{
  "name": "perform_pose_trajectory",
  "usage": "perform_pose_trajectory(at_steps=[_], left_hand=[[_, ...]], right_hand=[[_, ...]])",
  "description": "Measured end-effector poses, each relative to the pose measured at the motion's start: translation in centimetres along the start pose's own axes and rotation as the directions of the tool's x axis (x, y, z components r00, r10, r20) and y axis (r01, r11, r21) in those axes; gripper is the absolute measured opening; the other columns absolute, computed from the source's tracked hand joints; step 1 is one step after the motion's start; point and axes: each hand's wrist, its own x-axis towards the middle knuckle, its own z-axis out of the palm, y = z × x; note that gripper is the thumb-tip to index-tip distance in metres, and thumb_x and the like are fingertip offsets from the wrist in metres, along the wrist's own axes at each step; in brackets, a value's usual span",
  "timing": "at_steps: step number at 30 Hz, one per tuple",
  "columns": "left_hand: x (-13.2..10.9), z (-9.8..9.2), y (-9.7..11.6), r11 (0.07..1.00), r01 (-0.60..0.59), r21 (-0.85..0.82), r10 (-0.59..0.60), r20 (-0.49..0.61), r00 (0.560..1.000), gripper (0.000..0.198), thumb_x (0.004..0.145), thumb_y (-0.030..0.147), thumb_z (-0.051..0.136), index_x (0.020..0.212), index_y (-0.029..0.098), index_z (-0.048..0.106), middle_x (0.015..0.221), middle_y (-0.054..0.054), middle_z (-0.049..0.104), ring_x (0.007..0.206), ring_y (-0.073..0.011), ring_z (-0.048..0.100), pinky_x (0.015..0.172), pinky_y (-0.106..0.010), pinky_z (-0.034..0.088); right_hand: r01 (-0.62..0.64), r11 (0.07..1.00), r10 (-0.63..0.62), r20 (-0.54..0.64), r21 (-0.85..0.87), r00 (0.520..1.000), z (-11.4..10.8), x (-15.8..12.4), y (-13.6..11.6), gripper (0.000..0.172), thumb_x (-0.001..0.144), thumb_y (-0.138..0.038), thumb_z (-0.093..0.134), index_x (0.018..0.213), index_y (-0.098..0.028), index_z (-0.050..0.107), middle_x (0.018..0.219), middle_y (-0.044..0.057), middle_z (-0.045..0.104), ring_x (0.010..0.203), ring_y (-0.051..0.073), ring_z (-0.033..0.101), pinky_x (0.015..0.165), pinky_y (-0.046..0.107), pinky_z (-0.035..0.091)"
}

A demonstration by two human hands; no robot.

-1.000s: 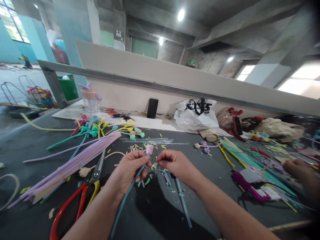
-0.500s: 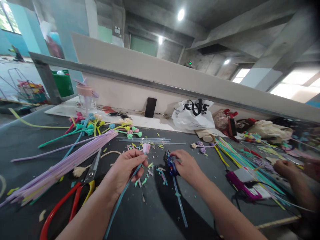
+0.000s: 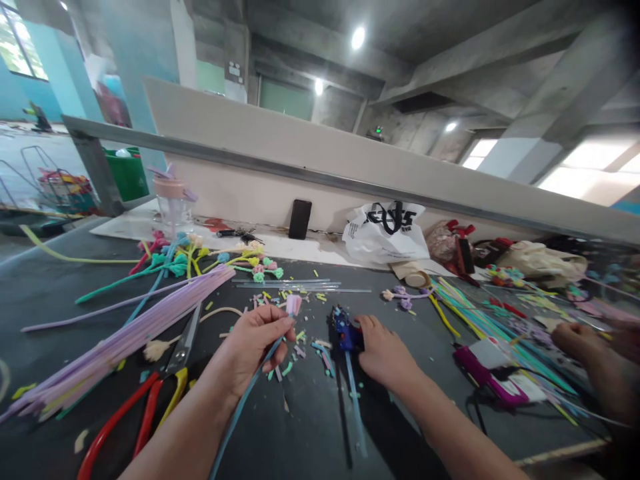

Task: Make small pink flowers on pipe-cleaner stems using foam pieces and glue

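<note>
My left hand (image 3: 265,337) is closed in a pinch on a light-blue fuzzy craft stem (image 3: 245,397). A small pale pink-lilac tuft (image 3: 293,305) sticks up at the stem's top, just above the fingertips. My right hand (image 3: 383,350) is beside the handle of a blue hot glue gun (image 3: 344,333), its fingers loosely apart; part of the handle is hidden by the hand. A clear glue stick (image 3: 356,407) runs out of the gun's back toward me. Colourful trimmings (image 3: 325,357) are scattered between my hands.
Red-and-yellow-handled scissors (image 3: 177,360) and a lilac bundle of stems (image 3: 145,333) lie at left. Clear glue sticks (image 3: 300,287) lie ahead. A phone (image 3: 300,219) and a white bag (image 3: 385,230) stand against the partition. At right are a magenta-and-white power strip (image 3: 493,383) and another person's hand (image 3: 575,340).
My right hand has shifted slightly right and its fingers have loosened around the glue gun, showing more of the gun. The arm's shadow has moved right. My left hand keeps the stem nearly still.
</note>
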Motion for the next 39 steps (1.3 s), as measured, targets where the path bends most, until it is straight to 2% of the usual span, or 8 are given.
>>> perform_pose_trajectory(at_steps=[3, 6, 8, 13, 19, 28, 35, 39], left_hand=[[0.2, 0.2, -0.3, 0.999, -0.029, 0.034, 0.03, -0.032, 0.999, 0.021, 0.071, 0.029, 0.062, 0.063, 0.016, 0.049, 0.041, 0.006, 0.052, 0.026, -0.0023, 0.035, 0.026, -0.012, 0.021], [0.3, 0.3, -0.6, 0.995, -0.079, 0.067, 0.084, -0.068, 0.994, 0.02, 0.07, 0.028, 0.062, 0.063, 0.016, 0.048, 0.049, 0.005, 0.056, 0.028, -0.0026, 0.038, 0.025, -0.013, 0.022], [0.3, 0.4, -0.7, 0.993, -0.088, 0.084, 0.094, -0.071, 0.993, 0.019, 0.07, 0.029, 0.061, 0.064, 0.016, 0.048, 0.05, 0.005, 0.055, 0.029, -0.0028, 0.039, 0.025, -0.013, 0.023], [0.2, 0.6, -0.7, 0.992, -0.082, 0.098, 0.091, -0.089, 0.992, 0.018, 0.07, 0.028, 0.06, 0.067, 0.017, 0.047, 0.058, 0.003, 0.059, 0.031, -0.0039, 0.043, 0.026, -0.013, 0.024], [0.2, 0.8, -0.8, 0.982, -0.09, 0.167, 0.099, -0.05, 0.994, 0.019, 0.069, 0.03, 0.059, 0.062, 0.016, 0.049, 0.052, 0.004, 0.054, 0.028, -0.0027, 0.04, 0.026, -0.013, 0.023], [-0.1, 1.0, -0.6, 0.988, -0.096, 0.123, 0.104, -0.059, 0.993, 0.019, 0.067, 0.03, 0.061, 0.064, 0.017, 0.048, 0.056, 0.004, 0.058, 0.03, -0.0033, 0.042, 0.026, -0.013, 0.024], [0.2, 0.8, -0.9, 0.979, -0.092, 0.18, 0.103, -0.052, 0.993, 0.018, 0.07, 0.03, 0.058, 0.062, 0.017, 0.049, 0.043, 0.006, 0.049, 0.028, -0.0041, 0.039, 0.026, -0.013, 0.024], [0.3, 0.8, -1.0, 0.98, -0.099, 0.175, 0.111, -0.057, 0.992, 0.016, 0.069, 0.029, 0.058, 0.065, 0.016, 0.05, 0.054, 0.003, 0.057, 0.029, -0.0034, 0.041, 0.026, -0.013, 0.024]], right_hand=[[0.1, 0.982, -0.061, -0.232, 0.158, 0.971, -1.3, -0.8, -0.3, 0.034, 0.064, -0.011, 0.049, 0.097, -0.017, 0.053, 0.093, 0.009, 0.058, 0.083, 0.022, 0.057, 0.072, 0.031, 0.043], [0.332, 0.868, -0.111, -0.507, 0.369, 0.854, -2.5, -2.9, -1.5, 0.016, 0.07, -0.021, 0.051, 0.086, -0.019, 0.052, 0.077, 0.003, 0.057, 0.067, 0.018, 0.057, 0.061, 0.028, 0.045], [0.405, 0.805, -0.155, -0.506, 0.433, 0.849, -2.9, -4.5, -2.9, 0.017, 0.074, -0.025, 0.055, 0.089, -0.02, 0.052, 0.078, 0.002, 0.059, 0.065, 0.017, 0.058, 0.059, 0.026, 0.046], [0.545, 0.715, -0.266, -0.551, 0.438, 0.791, -2.6, -6.8, -5.5, 0.021, 0.071, -0.015, 0.059, 0.09, -0.021, 0.051, 0.091, 0.005, 0.06, 0.082, 0.018, 0.06, 0.072, 0.026, 0.047], [0.482, 0.746, -0.238, -0.492, 0.46, 0.837, -2.6, -6.5, -5.7, 0.013, 0.073, -0.017, 0.055, 0.085, -0.02, 0.052, 0.082, 0.003, 0.059, 0.069, 0.015, 0.058, 0.062, 0.023, 0.046], [0.415, 0.748, -0.205, -0.415, 0.518, 0.887, -2.4, -6.7, -5.9, 0.007, 0.072, -0.017, 0.053, 0.078, -0.02, 0.051, 0.082, 0.002, 0.057, 0.069, 0.015, 0.056, 0.061, 0.023, 0.044], [0.406, 0.752, -0.202, -0.404, 0.52, 0.892, -2.7, -6.7, -6.1, 0.007, 0.069, -0.015, 0.053, 0.074, -0.019, 0.05, 0.079, 0.001, 0.055, 0.067, 0.014, 0.054, 0.06, 0.023, 0.043], [0.417, 0.774, -0.215, -0.422, 0.477, 0.881, -2.5, -6.6, -6.1, 0.005, 0.07, -0.016, 0.052, 0.069, -0.019, 0.048, 0.072, 0.0, 0.052, 0.06, 0.013, 0.051, 0.054, 0.022, 0.041]])
